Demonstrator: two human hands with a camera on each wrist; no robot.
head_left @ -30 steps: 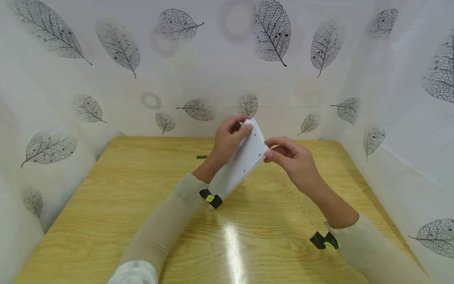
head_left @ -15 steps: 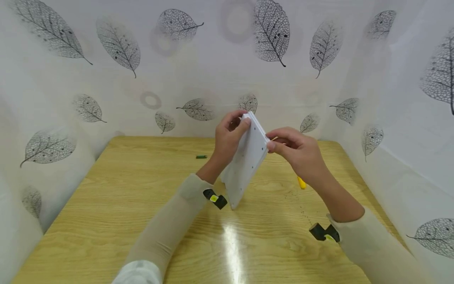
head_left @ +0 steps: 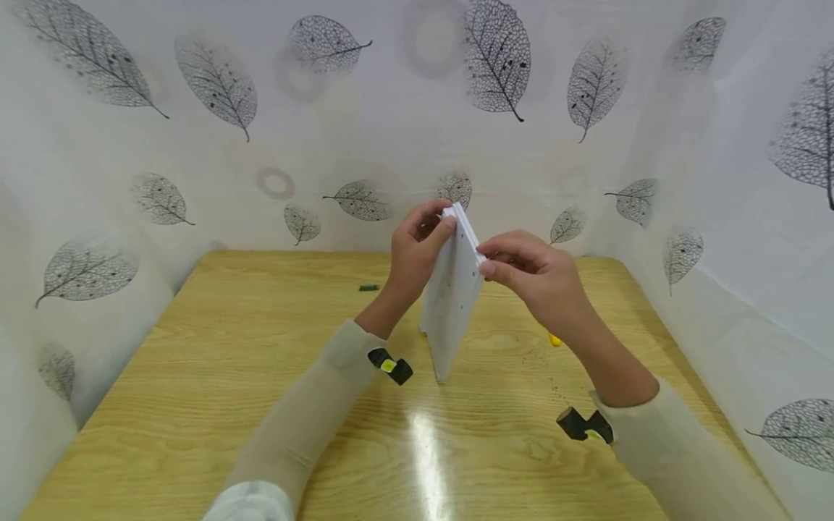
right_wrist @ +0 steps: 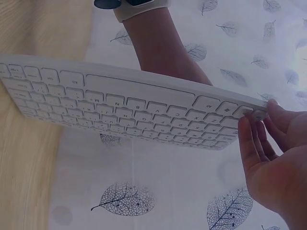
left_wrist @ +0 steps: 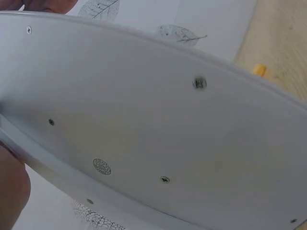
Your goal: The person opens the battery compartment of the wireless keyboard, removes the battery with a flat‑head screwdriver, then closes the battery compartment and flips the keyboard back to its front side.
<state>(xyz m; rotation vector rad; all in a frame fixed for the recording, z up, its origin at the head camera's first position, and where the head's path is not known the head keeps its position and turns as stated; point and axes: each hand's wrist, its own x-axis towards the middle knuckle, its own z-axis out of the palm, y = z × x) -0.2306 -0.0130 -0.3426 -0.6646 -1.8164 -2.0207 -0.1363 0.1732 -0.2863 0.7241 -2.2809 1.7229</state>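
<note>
A white keyboard [head_left: 452,304] stands on edge, steeply tilted, between the two hands. Its underside, dotted with small screws, faces the left wrist view, while rows of pale keys [right_wrist: 129,106] show in the right wrist view. My left hand [head_left: 417,246] grips the upper end, thumb on the underside and fingers behind. At the nearby right corner, my right hand [head_left: 537,271] pinches the edge between thumb and fingers. Whether anything small is also between those right fingers cannot be told.
A small green battery-like cylinder [head_left: 368,287] lies on the wooden table [head_left: 247,347] to the left. Part of a yellow thing [head_left: 555,339] shows below the right hand, with tiny dark specks nearby. A leaf-patterned sheet [head_left: 391,145] encloses the table.
The keyboard has swung more upright, its lower end shifting right. Both hands rose slightly with its upper end, then moved a little left. The yellow thing has come into view below the right hand.
</note>
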